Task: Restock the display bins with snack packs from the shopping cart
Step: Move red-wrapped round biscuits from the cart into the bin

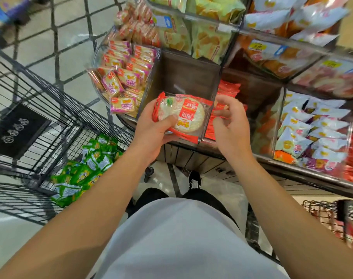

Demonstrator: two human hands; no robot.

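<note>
We see even, bright indoor light with soft shadows. Glare streaks the clear bin walls (210,81). Wide-angle distortion bends the shopping cart (30,109) and floor tiles (71,31); the upper-right snack packs (292,19) smear with motion blur.

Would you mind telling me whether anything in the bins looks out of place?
One pink pack lies on the front rim of the left bin, hanging partly outside. The middle bin is nearly empty. Otherwise nothing stands out.
</note>
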